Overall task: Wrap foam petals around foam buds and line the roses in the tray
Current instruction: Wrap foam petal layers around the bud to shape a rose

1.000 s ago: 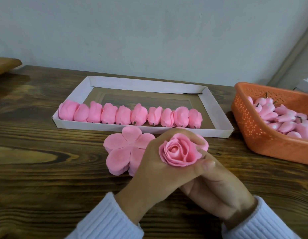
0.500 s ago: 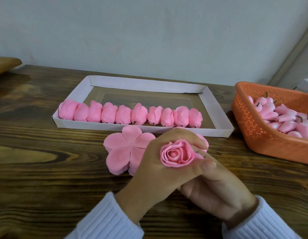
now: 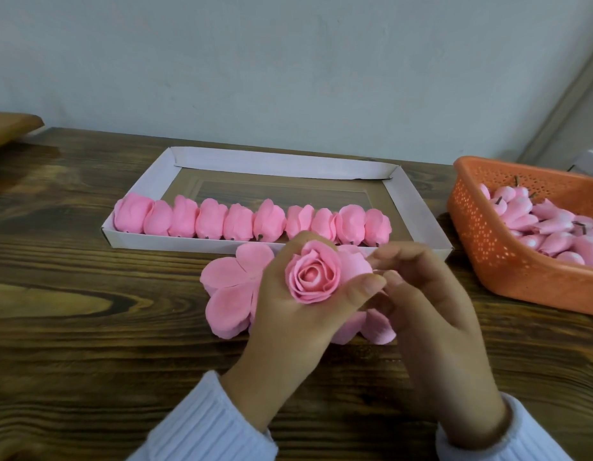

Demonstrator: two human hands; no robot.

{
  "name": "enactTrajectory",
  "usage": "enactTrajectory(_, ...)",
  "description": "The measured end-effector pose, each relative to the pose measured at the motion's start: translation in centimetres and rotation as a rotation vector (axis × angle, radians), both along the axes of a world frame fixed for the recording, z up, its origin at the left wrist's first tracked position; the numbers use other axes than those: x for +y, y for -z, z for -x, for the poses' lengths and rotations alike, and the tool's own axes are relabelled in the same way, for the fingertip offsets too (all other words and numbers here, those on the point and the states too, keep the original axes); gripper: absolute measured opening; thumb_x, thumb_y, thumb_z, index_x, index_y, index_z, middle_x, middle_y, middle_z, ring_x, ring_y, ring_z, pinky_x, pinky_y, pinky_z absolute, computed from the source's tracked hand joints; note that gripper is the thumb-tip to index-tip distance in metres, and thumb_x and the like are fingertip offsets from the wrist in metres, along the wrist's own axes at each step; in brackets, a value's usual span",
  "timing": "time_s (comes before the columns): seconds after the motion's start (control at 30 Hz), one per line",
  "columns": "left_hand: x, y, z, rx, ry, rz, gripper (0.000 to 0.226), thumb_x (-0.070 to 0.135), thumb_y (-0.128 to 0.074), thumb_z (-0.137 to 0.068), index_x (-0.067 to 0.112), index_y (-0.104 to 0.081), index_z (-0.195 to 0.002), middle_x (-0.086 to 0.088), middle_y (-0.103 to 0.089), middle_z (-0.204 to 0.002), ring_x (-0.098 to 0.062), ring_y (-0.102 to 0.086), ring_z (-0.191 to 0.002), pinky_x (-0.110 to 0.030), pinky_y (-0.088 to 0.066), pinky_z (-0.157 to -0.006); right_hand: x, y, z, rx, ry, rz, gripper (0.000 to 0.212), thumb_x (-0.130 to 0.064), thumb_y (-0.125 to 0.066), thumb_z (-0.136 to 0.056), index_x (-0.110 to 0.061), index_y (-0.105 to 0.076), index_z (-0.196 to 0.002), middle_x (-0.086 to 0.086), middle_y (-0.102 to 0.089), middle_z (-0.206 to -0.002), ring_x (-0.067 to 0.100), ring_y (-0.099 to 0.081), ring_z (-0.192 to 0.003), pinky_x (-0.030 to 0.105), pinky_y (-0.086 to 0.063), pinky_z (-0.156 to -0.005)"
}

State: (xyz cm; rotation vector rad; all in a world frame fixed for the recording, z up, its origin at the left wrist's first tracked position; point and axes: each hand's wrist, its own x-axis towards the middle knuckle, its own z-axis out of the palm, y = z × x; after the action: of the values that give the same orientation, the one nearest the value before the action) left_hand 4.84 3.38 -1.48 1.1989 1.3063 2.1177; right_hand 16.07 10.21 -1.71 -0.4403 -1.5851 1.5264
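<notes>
The pink foam rose is sitting up in the left hand, just in front of the tray and above the table. The left fingers and thumb are curling round its bottom and holding it, with the open face looking up. The right hand is waiting just beside it, with its fingers bent softly near the left thumb. I cannot tell if it is pinching a petal edge or holding nothing. The rose is looking done, so I think the person is getting ready to put it away. To do this well, they should be squeezing only the bottom, so the soft petals are not getting squashed. Then they should be laying it down next to the last rose, in the gap at the right end of the row of roses. Under the hands, flat petal pieces are lying on the table. An orange basket of buds is sitting off to the right. A moment ago the right hand was tucked under the left one, helping to hold. Now it is coming out to the side, and more of the flat petals are showing.
</notes>
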Motion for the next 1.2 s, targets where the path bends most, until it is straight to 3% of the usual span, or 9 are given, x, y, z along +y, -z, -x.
enactTrajectory(0.1,0.0,0.1,0.0,0.019,0.029,0.012,0.031,0.031,-0.075,-0.062,0.018,-0.056,-0.082,0.012,-0.061,-0.069,0.000,-0.058,-0.065,-0.015,-0.049,-0.062,-0.4,-0.2,-0.2,0.001,0.073,-0.300,0.009,-0.015,-0.058,-0.082,-0.013,-0.059,-0.091,-0.007,-0.062,-0.083,0.007,-0.059,-0.072,0.018,-0.049,-0.067)
enactTrajectory(0.2,0.0,0.0,0.1,0.037,0.082,0.008,0.027,0.026,-0.075,-0.065,0.022,-0.059,-0.087,0.014,-0.066,-0.079,0.001,-0.063,-0.073,-0.013,-0.049,-0.067,-0.4,-0.3,-0.2,-0.058,0.148,-0.435,0.010,-0.017,-0.065,-0.081,-0.020,-0.059,-0.089,-0.007,-0.064,-0.081,0.004,-0.061,-0.069,0.013,-0.049,-0.064)
enactTrajectory(0.37,0.0,0.0,0.0,0.029,0.223,0.078,0.039,0.010,-0.082,-0.064,0.014,-0.059,-0.095,0.010,-0.068,-0.078,0.000,-0.065,-0.072,-0.014,-0.051,-0.063,-0.1,0.0,-0.2,0.027,0.232,-0.420,0.022,-0.013,-0.073,-0.081,-0.025,-0.056,-0.088,-0.001,-0.061,-0.079,0.006,-0.060,-0.068,0.014,-0.048,-0.063)
enactTrajectory(0.5,0.2,0.2,0.0,0.030,0.298,0.117,0.043,0.004,-0.076,-0.065,0.001,-0.058,-0.105,-0.009,-0.069,-0.081,-0.016,-0.069,-0.075,-0.023,-0.055,-0.068,0.3,-0.1,-0.3,-0.004,0.125,-0.555,0.015,-0.004,-0.063,-0.088,-0.018,-0.057,-0.088,-0.002,-0.059,-0.079,0.014,-0.063,-0.071,0.025,-0.054,-0.063)
enactTrajectory(0.6,0.2,0.0,0.0,-0.012,0.358,0.118,0.041,-0.001,-0.072,-0.070,-0.007,-0.055,-0.106,-0.007,-0.066,-0.077,-0.013,-0.066,-0.069,-0.020,-0.054,-0.063,0.5,-0.1,-0.4,-0.054,0.101,-0.599,0.009,-0.010,-0.055,-0.089,-0.017,-0.061,-0.087,-0.003,-0.062,-0.085,0.021,-0.064,-0.083,0.039,-0.052,-0.071)
enactTrajectory(0.73,0.2,-0.2,-0.1,-0.012,0.361,0.116,0.035,0.009,-0.076,-0.072,0.003,-0.059,-0.102,0.002,-0.067,-0.081,-0.007,-0.066,-0.070,-0.018,-0.053,-0.063,0.9,0.0,-0.6,-0.081,0.030,-0.570,0.010,-0.012,-0.056,-0.087,-0.004,-0.062,-0.088,0.009,-0.062,-0.086,0.030,-0.062,-0.083,0.048,-0.050,-0.070)
enactTrajectory(1.0,0.0,-0.2,-0.2,-0.097,0.380,0.083,0.043,0.011,-0.068,-0.071,-0.005,-0.053,-0.108,0.011,-0.069,-0.082,-0.001,-0.069,-0.077,-0.012,-0.052,-0.062,1.1,-0.3,-0.7,-0.110,0.040,-0.632,0.011,-0.018,-0.061,-0.084,-0.009,-0.060,-0.091,0.003,-0.063,-0.090,0.026,-0.063,-0.083,0.043,-0.052,-0.067)
enactTrajectory(1.2,0.1,0.0,-0.1,-0.114,0.381,0.102,0.038,-0.002,-0.067,-0.073,-0.003,-0.055,-0.109,0.006,-0.070,-0.084,-0.004,-0.069,-0.077,-0.015,-0.054,-0.062,1.2,-0.2,-0.7,-0.101,0.023,-0.605,0.012,-0.018,-0.063,-0.084,-0.009,-0.060,-0.091,0.004,-0.063,-0.093,0.028,-0.063,-0.084,0.045,-0.052,-0.067)
